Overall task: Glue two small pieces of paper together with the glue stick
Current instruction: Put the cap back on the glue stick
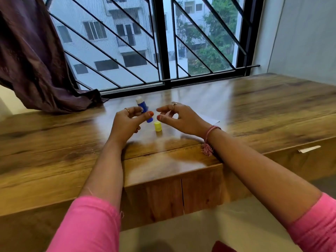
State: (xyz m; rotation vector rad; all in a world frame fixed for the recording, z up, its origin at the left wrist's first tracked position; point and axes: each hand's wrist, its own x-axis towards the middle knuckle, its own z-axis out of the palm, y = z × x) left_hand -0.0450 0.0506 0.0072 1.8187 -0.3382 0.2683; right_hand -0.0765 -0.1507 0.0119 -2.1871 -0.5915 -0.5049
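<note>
Left hand [127, 120] pinches the uncapped blue glue stick [144, 111], light, rigid, best held mid-barrel, above the counter [272, 99] centre beside its yellow cap [157, 126]; right hand [179, 116] fingers apart, empty.

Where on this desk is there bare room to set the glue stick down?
Bare wood lies left of the left hand, up to the curtain, and far right toward the wall. The centre is crowded: glue stick, yellow cap, right hand, with a white sheet just past its wrist.
</note>
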